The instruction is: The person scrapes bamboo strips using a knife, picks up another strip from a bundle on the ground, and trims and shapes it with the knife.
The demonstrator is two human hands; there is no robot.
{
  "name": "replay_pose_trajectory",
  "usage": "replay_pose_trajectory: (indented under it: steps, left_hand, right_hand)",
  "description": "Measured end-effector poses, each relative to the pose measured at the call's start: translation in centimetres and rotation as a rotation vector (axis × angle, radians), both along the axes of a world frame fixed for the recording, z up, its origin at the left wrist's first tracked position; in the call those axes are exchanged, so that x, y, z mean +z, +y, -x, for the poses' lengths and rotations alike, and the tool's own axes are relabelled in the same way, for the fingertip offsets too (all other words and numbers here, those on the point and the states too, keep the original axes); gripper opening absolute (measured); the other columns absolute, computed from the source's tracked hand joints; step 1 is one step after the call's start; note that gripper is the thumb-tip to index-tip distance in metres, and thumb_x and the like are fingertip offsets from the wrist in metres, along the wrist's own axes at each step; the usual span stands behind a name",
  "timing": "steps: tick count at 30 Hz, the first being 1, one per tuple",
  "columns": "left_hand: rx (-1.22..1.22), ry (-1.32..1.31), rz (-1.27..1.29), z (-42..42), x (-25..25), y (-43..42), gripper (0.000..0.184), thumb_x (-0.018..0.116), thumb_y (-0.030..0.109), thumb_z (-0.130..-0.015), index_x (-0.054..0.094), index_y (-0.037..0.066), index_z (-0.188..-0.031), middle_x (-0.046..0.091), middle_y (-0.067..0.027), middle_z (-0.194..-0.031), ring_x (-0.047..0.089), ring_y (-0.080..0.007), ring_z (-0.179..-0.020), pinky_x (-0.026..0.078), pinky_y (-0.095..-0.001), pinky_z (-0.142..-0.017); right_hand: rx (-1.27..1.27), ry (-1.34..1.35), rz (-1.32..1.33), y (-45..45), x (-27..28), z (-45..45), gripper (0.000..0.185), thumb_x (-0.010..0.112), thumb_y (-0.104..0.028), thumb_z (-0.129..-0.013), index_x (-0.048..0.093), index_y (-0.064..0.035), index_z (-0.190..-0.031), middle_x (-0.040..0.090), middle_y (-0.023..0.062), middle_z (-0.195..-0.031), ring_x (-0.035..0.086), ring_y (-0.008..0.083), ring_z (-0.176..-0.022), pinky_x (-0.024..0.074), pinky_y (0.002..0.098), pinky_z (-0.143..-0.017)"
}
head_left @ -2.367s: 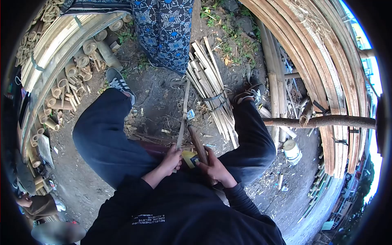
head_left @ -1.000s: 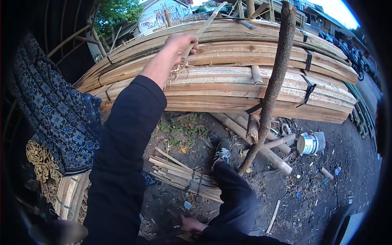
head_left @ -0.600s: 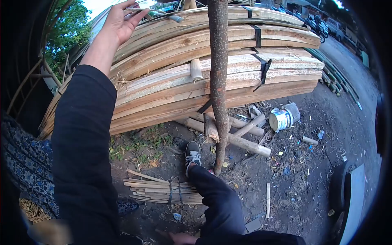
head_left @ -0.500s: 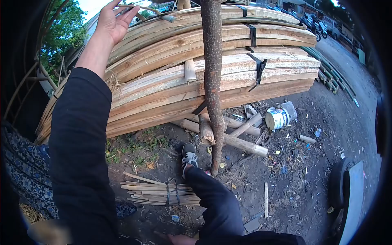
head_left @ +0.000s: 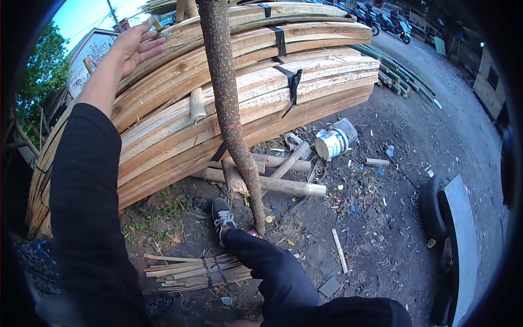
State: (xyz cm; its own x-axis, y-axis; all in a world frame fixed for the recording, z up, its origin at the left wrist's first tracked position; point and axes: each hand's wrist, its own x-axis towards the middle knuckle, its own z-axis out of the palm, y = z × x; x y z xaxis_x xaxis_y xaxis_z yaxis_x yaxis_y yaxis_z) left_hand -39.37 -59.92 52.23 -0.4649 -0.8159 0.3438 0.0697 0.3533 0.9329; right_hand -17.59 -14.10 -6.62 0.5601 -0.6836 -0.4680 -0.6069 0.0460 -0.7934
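Note:
My left hand [head_left: 136, 48] is raised at the upper left with its fingers spread and nothing visible in it. It is over the far side of the stacked long planks [head_left: 245, 87], which dark straps bind. Only a sliver of my right hand [head_left: 242, 323] shows at the bottom edge; its fingers and whatever they may hold are cut off. A strapped bundle of thin wooden strips [head_left: 185, 274] lies on the ground beside my shoe [head_left: 223, 217].
An upright branch post [head_left: 222, 76] stands before the planks. Bamboo lengths [head_left: 289, 186] and a white bucket [head_left: 332, 143] lie beyond my foot. At right are a tyre [head_left: 432, 207] and a grey panel [head_left: 462, 245]. Green poles [head_left: 389, 68] lie farther back.
My left hand rose from my lap with a thin strip, reached over the planks and opened; the strip no longer shows in it. The view has swung right. My right hand has slipped mostly out of view.

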Motion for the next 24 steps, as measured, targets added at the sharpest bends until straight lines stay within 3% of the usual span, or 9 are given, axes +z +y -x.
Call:
replay_pose_trajectory:
  steps: [3, 7, 8, 9, 13, 15, 20, 21, 24]
  left_hand:
    - [0.02, -0.102, 0.072, -3.3, -2.2, 4.8, 0.049, 0.053, 0.026, -0.095, 0.039, 0.0, -0.134, 0.048, -0.0154, -0.131, 0.059, -0.0212, -0.108, 0.056, -0.0318, -0.082]
    - [-0.031, -0.441, 0.408, -13.4, -9.2, 13.6, 0.035, 0.058, 0.03, -0.093, 0.056, 0.011, -0.123, 0.066, -0.0063, -0.105, 0.064, -0.014, -0.094, 0.052, -0.0265, -0.073]
    - [0.034, -0.495, 0.432, -16.6, -12.3, 15.0, 0.034, 0.059, 0.03, -0.092, 0.058, 0.011, -0.121, 0.066, -0.0057, -0.101, 0.064, -0.0135, -0.092, 0.052, -0.0261, -0.072]
    - [0.098, -0.547, 0.448, -19.8, -15.7, 16.6, 0.033, 0.06, 0.03, -0.092, 0.059, 0.011, -0.119, 0.067, -0.0051, -0.098, 0.065, -0.0131, -0.09, 0.051, -0.0258, -0.071]
    - [0.415, -0.19, -0.385, -32.6, -29.6, 22.7, 0.03, 0.052, 0.027, -0.096, 0.056, 0.008, -0.118, 0.065, -0.0063, -0.101, 0.064, -0.0148, -0.089, 0.052, -0.0257, -0.069]
    - [0.729, -0.258, -0.613, -37.7, -37.6, 25.1, 0.026, 0.053, 0.026, -0.095, 0.056, 0.008, -0.114, 0.064, -0.0046, -0.099, 0.062, -0.0129, -0.085, 0.05, -0.0263, -0.07]
    - [0.818, -0.268, -1.024, -44.8, -48.8, 30.3, 0.032, 0.055, 0.028, -0.092, 0.054, 0.01, -0.118, 0.063, -0.0042, -0.108, 0.06, -0.0162, -0.094, 0.048, -0.0335, -0.079]
    - [0.831, -0.261, -1.038, -45.9, -50.7, 30.7, 0.032, 0.055, 0.028, -0.092, 0.054, 0.01, -0.118, 0.063, -0.0042, -0.108, 0.06, -0.0162, -0.094, 0.048, -0.0335, -0.079]
    - [0.855, -0.255, -1.14, -48.6, -55.6, 30.9, 0.033, 0.055, 0.028, -0.092, 0.053, 0.011, -0.12, 0.062, -0.0053, -0.109, 0.06, -0.0183, -0.097, 0.048, -0.0354, -0.081]
  right_hand:
    - [0.032, 0.013, -0.03, -0.3, 1.6, 1.6, 0.078, 0.061, -0.033, -0.077, 0.026, -0.0007, -0.138, 0.063, 0.0267, -0.1, 0.063, 0.0408, -0.091, 0.0505, 0.0475, -0.075]
    - [0.219, 0.047, -0.105, 1.4, 0.8, 1.4, 0.08, 0.057, -0.041, -0.082, 0.023, -0.0017, -0.142, 0.064, 0.0216, -0.098, 0.061, 0.0412, -0.092, 0.0502, 0.0478, -0.076]
    - [0.263, 0.085, 0.007, 1.3, 3.0, 2.5, 0.069, 0.057, -0.02, -0.078, 0.03, 0.0084, -0.135, 0.066, 0.0236, -0.088, 0.065, 0.0386, -0.083, 0.0512, 0.0462, -0.07]
    - [0.309, 0.102, 0.01, 1.1, 4.0, 2.9, 0.069, 0.056, -0.018, -0.077, 0.03, 0.0083, -0.135, 0.066, 0.0241, -0.09, 0.064, 0.0401, -0.086, 0.051, 0.0464, -0.072]
    - [0.609, 0.136, 0.009, -2.2, 11.5, 4.5, 0.066, 0.058, -0.013, -0.072, 0.036, 0.0068, -0.13, 0.066, 0.023, -0.091, 0.064, 0.0399, -0.088, 0.051, 0.0462, -0.074]
    - [0.776, 0.166, 0.103, -4.2, 12.0, 4.0, 0.066, 0.059, -0.012, -0.07, 0.038, 0.0052, -0.131, 0.066, 0.0224, -0.09, 0.064, 0.0399, -0.088, 0.0512, 0.0463, -0.073]
    - [0.82, 0.29, 0.37, -3.8, 7.8, 0.3, 0.048, 0.062, -0.012, -0.07, 0.057, -0.0042, -0.117, 0.068, 0.0161, -0.087, 0.067, 0.0331, -0.084, 0.052, 0.0421, -0.067]
    - [0.818, 0.353, 0.451, -2.7, 7.4, -1.0, 0.031, 0.061, -0.012, -0.074, 0.062, -0.004, -0.104, 0.069, 0.0135, -0.087, 0.068, 0.0305, -0.083, 0.0525, 0.0454, -0.064]
    - [0.802, 0.284, 0.422, -0.2, 3.0, -2.5, 0.028, 0.059, -0.013, -0.079, 0.064, -0.0054, -0.105, 0.069, 0.0127, -0.092, 0.068, 0.0309, -0.084, 0.0526, 0.0501, -0.061]
